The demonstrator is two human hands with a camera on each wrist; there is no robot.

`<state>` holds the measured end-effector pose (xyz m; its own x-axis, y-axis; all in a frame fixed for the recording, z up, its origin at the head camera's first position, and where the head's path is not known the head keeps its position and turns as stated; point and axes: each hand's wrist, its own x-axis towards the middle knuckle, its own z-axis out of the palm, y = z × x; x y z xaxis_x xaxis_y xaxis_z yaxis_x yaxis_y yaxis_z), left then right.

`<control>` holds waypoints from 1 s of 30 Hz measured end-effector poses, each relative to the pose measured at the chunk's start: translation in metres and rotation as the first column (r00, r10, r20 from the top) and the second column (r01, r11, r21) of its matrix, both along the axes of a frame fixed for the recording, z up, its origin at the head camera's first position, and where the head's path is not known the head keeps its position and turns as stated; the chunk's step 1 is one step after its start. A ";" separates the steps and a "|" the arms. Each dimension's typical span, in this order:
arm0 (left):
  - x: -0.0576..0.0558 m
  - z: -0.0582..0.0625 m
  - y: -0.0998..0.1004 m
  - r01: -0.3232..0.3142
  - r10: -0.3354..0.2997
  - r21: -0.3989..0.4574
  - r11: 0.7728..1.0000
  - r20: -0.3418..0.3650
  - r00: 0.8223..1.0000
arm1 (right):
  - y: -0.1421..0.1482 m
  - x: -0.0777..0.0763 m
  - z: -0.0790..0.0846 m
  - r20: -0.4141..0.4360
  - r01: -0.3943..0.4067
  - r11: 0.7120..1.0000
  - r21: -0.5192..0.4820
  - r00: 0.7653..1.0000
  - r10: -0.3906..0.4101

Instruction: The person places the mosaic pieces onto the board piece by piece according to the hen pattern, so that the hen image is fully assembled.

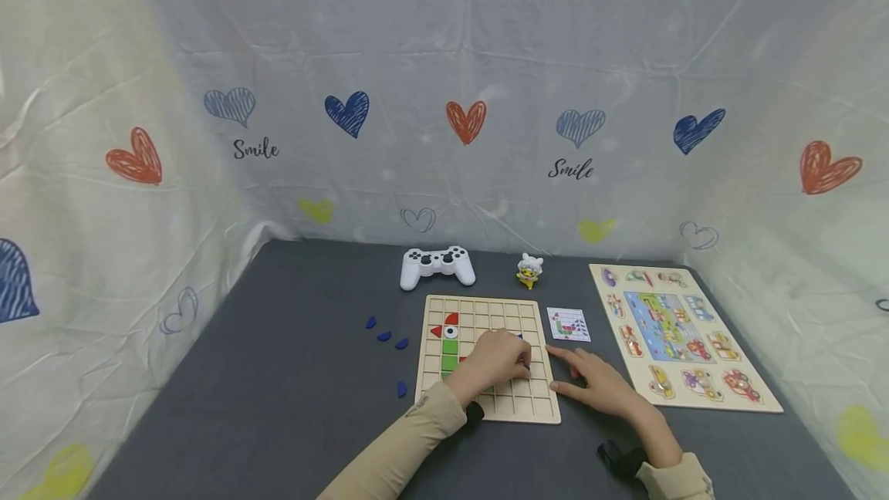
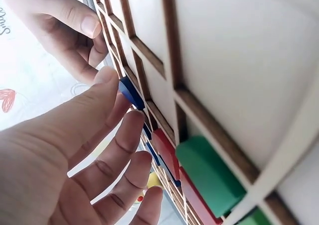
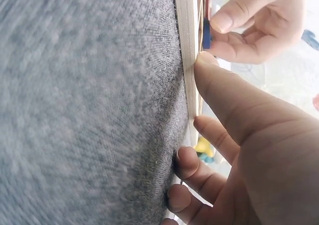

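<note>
left grip point(image 1: 495, 359) — pinching blue piece point(image 2: 131, 93), lower centre of head view | right grip point(image 1: 599, 384) — fingers spread, touching grid board point(image 1: 542, 409) | backdrop point(image 1: 417, 60): "Smile" twice, left and right of centre

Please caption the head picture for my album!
Left hand pinches a blue piece at the gridded board; right hand touches its edge.

Right hand point(image 3: 261, 145) against the wooden board point(image 3: 186, 41) — left hand point(image 3: 261, 28) beyond, blue piece point(image 3: 206, 35) between its fingertips
</note>
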<state>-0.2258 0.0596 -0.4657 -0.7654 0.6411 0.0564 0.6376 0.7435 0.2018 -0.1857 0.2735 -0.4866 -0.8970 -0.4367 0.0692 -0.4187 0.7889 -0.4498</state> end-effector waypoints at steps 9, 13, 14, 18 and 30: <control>0.003 -0.003 -0.005 -0.012 0.012 0.021 1.000 0.027 1.000 | 0.000 0.000 0.001 0.008 0.011 1.000 0.003 1.000 -0.011; 0.004 -0.001 -0.007 -0.014 0.013 0.022 1.000 0.046 0.999 | 0.000 0.000 0.001 0.009 0.007 1.000 -0.001 1.000 -0.007; 0.005 0.000 -0.007 -0.013 0.012 0.025 1.000 0.047 0.999 | 0.000 0.000 0.001 0.009 0.006 1.000 -0.002 1.000 -0.006; 0.007 0.004 -0.008 -0.015 0.013 0.030 0.999 0.053 0.998 | 0.000 0.000 0.001 0.008 0.002 1.000 -0.006 1.000 -0.002; 0.005 0.004 -0.006 0.004 -0.005 0.043 0.999 0.026 1.000 | 0.000 -0.001 0.000 0.007 0.007 1.000 0.002 1.000 -0.007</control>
<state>-0.2204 0.0536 -0.4622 -0.7638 0.6423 0.0639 0.6354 0.7308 0.2495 -0.1867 0.2737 -0.4868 -0.9006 -0.4302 0.0618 -0.4097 0.7930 -0.4508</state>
